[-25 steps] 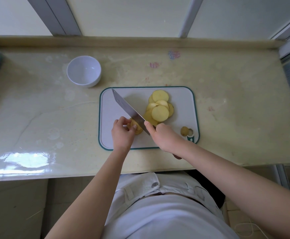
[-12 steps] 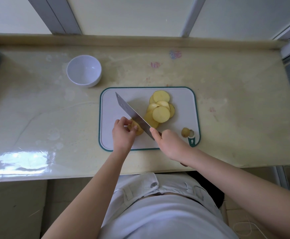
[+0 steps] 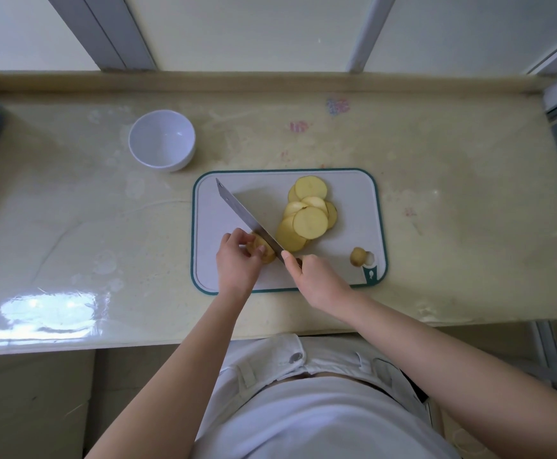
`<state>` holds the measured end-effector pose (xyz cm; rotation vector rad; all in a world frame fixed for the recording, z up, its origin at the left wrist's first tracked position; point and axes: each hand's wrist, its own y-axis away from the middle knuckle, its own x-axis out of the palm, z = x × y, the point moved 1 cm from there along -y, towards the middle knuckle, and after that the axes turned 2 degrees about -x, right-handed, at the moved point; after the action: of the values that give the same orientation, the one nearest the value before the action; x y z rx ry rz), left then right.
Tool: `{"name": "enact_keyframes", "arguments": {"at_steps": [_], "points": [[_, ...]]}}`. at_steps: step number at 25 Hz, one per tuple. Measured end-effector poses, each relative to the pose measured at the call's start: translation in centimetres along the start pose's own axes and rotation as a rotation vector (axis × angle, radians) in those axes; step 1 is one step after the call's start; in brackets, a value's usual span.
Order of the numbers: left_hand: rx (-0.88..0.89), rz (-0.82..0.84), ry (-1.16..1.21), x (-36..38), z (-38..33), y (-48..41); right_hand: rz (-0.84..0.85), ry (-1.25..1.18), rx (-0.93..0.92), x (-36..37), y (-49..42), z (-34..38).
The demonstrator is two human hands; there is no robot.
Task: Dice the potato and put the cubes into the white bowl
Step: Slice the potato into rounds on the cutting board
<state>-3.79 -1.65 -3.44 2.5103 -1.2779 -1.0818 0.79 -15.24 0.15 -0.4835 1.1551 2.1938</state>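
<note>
Now the curled fingers [image 3: 239, 234] of your left hand [image 3: 237, 261] pin the small yellow potato stub [image 3: 265, 252] to the white green-rimmed cutting board [image 3: 353, 200], steadying it against the steel cleaver [image 3: 245, 215] that your right hand [image 3: 318, 281] grips. The empty round white bowl [image 3: 161, 139] waits on the counter [image 3: 453, 200].

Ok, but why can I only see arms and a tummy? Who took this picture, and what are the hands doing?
No machine here. A person wears a camera on the head, looking down, so you see only their own arms and hands. On the counter lies a cutting board. The left hand grips a potato chunk, and the right hand holds a big knife, blade against that chunk. Beside the blade lies a pile of round potato slices, and a small end piece sits near the board's corner. The white bowl stands off the board, empty.
</note>
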Motion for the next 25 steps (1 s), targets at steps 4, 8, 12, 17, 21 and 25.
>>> {"name": "enact_keyframes", "arguments": {"at_steps": [4, 8, 12, 17, 21, 25], "points": [[-0.007, 0.001, 0.004, 0.0, 0.0, 0.0, 0.003, -0.006, -0.011, -0.1, 0.0, -0.1], [0.006, -0.008, -0.003, -0.1, -0.1, 0.3, 0.033, -0.065, 0.025, -1.2, -0.5, 0.1], [0.005, -0.012, 0.002, 0.0, -0.1, 0.3, 0.019, -0.036, -0.002, -1.9, -0.6, 0.7], [-0.017, -0.006, 0.036, 0.0, 0.0, 0.4, -0.015, -0.022, -0.033, -2.6, 0.2, 1.7], [-0.052, -0.003, 0.109, -0.3, 0.2, 0.3, -0.017, -0.027, -0.022, -3.1, 0.8, 1.7], [-0.078, 0.009, 0.132, -0.6, 0.2, 0.3, 0.005, -0.048, 0.011, -2.8, 1.4, 0.9]]}}
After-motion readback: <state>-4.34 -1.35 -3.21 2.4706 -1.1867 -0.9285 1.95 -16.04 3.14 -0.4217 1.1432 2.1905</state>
